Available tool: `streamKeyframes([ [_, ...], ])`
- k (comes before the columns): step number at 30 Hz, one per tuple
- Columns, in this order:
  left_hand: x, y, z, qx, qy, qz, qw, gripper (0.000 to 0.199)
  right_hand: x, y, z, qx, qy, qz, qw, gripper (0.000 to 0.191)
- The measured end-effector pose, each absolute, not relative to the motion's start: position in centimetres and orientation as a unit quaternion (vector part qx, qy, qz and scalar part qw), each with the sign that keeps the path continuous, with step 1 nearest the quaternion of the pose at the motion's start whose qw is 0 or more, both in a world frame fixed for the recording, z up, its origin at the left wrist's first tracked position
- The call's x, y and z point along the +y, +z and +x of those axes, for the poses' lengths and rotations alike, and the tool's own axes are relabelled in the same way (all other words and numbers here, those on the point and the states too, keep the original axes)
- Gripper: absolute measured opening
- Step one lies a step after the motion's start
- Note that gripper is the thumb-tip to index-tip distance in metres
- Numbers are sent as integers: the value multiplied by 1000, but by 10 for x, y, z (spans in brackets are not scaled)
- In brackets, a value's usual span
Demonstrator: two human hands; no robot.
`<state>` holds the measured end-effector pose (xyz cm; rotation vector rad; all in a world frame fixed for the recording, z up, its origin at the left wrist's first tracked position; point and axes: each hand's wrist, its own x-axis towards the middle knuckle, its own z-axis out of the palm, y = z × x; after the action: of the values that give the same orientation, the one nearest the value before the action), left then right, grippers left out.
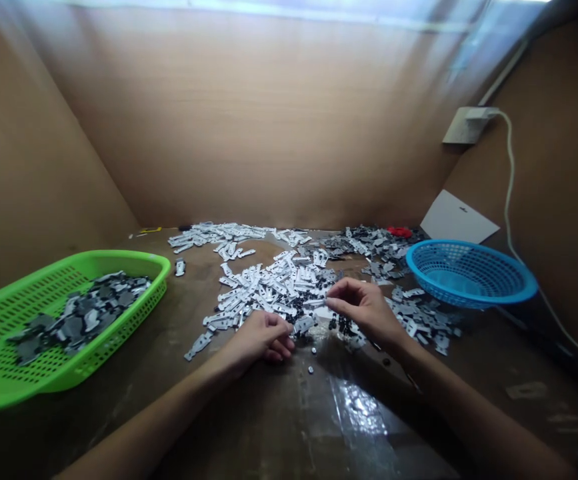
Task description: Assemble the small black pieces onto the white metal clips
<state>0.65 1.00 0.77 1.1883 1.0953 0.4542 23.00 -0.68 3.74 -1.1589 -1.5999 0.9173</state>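
Silvery flat metal pieces lie in a heap at the middle of the table, with small black parts beside them. At the heap's near edge my left hand is closed, its thumb and forefinger pinched by a grey metal piece. My right hand pinches a thin light metal piece between thumb and forefinger, over the black parts. Two small round silvery bits lie on the table just in front of the hands.
A green basket with grey and black pieces stands at the left, a blue basket at the right. Darker pieces and a red object lie at the back right. A white cable hangs from a wall socket.
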Motion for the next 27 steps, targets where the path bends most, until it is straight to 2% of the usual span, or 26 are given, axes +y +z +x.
streamKeyframes([
  [2,10,7,7,484,200,530,667,30,-8,34,226,-630,417,-465,460,19],
  [5,10,7,6,481,195,535,666,28,-9,30,224,-631,419,-471,452,17],
  [10,10,7,6,484,193,545,657,28,-8,30,224,-676,448,-458,364,13],
  [15,11,4,5,483,192,551,653,27,-7,29,224,-674,419,-475,381,14],
  [20,11,3,4,480,197,549,655,27,-18,35,222,-753,442,-406,268,30],
  [22,11,3,4,480,201,544,658,27,-23,36,218,-775,432,-390,247,29],
  [24,11,4,5,480,203,541,660,27,-26,34,215,-773,415,-404,258,22],
  [27,12,3,5,481,201,542,659,27,-24,29,213,-743,383,-446,321,14],
])
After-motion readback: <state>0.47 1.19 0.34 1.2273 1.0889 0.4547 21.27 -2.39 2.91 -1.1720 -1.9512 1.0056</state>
